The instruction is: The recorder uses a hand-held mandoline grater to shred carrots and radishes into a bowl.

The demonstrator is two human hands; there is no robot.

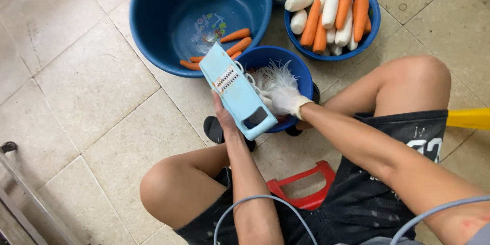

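Firmly clasped in the left hand (223,114), a pale-blue plastic slicer board (236,91) tilts over a small blue bowl (301,79); the gloved right hand (282,97) grips white shreds (273,75) beside it, carrot tubs beyond.

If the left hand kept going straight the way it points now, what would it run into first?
The left hand grips the light blue slicer and points up and away from the body. Beyond the slicer's far end, the large blue tub holding a few carrots probably comes first, though depth is unclear.

The slicer (236,91) leans over the small bowl (301,79), tub (153,25) behind.
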